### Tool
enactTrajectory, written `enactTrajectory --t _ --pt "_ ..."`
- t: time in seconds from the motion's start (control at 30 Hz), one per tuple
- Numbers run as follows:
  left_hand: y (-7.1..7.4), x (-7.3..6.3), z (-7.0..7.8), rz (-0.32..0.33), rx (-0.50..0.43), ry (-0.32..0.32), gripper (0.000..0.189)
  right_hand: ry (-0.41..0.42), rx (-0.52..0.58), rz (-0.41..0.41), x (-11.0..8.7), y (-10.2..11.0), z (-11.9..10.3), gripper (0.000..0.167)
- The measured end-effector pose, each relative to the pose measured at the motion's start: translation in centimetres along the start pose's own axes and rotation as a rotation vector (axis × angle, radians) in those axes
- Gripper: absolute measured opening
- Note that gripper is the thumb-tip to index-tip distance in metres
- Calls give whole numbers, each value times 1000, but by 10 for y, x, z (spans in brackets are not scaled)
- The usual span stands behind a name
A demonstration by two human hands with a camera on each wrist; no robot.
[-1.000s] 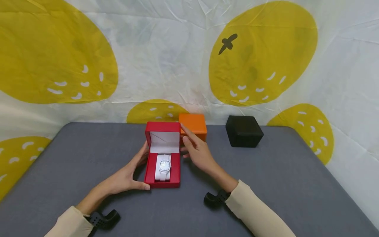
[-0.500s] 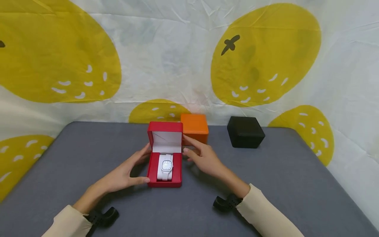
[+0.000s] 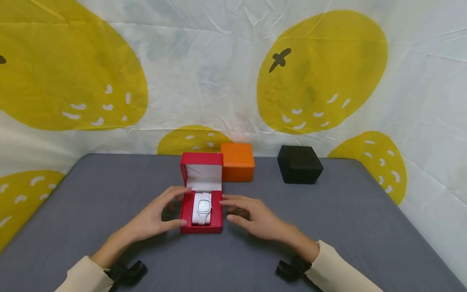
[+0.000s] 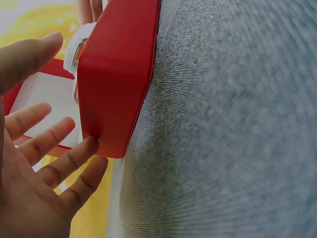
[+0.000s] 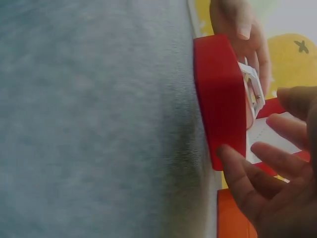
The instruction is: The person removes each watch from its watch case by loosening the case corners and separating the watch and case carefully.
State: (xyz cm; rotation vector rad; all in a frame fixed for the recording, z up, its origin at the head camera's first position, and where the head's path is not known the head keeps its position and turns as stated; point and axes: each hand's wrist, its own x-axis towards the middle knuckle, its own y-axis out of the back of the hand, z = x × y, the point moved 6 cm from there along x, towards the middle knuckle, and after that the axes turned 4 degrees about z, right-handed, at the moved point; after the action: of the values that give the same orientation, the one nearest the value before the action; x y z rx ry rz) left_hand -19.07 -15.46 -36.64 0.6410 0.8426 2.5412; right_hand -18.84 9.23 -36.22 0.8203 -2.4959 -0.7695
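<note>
A red watch box stands on the table with its lid raised, the white lining of the lid showing. Inside it a white wristwatch is strapped round a white cushion, dial up. My left hand is at the box's left side, fingers spread, with the thumb tip at the front left corner and the index fingertip over the left rim. On the other side, my right hand has its fingers lightly bent and fingertips right at the right rim. In the right wrist view a fingertip overlaps the red side wall.
Behind the red box to the right sits an orange box, its lid down. Further right is a black box, also closed. The grey table ends at the back against a white cloth printed with yellow shapes.
My right hand has come down from the lid's right edge to the lower part of the box. My left index finger has shifted from the lid's side onto the left rim.
</note>
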Motion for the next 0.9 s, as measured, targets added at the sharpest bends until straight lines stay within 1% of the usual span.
enactTrajectory --t 0.23,0.4,0.47,0.57,0.63,0.8,0.9 --pt "-2 6 -2 -12 -17 -1 75 34 47 -6 -2 -5 5 48" --pt "0 10 -5 -6 -31 44 79 44 91 9 0 -11 9 47" --pt "1 11 -5 -8 -26 64 80 33 76 17 0 -13 10 46" --pt "1 14 -5 -13 -16 72 81 27 41 30 0 -16 11 46" --pt "0 15 -4 -21 -13 74 80 38 29 43 1 -18 11 46" --pt "-5 16 -4 -48 -15 84 75 60 46 79 2 -20 14 40" --pt "-7 17 -6 -45 -29 91 73 56 51 86 3 -21 14 38"
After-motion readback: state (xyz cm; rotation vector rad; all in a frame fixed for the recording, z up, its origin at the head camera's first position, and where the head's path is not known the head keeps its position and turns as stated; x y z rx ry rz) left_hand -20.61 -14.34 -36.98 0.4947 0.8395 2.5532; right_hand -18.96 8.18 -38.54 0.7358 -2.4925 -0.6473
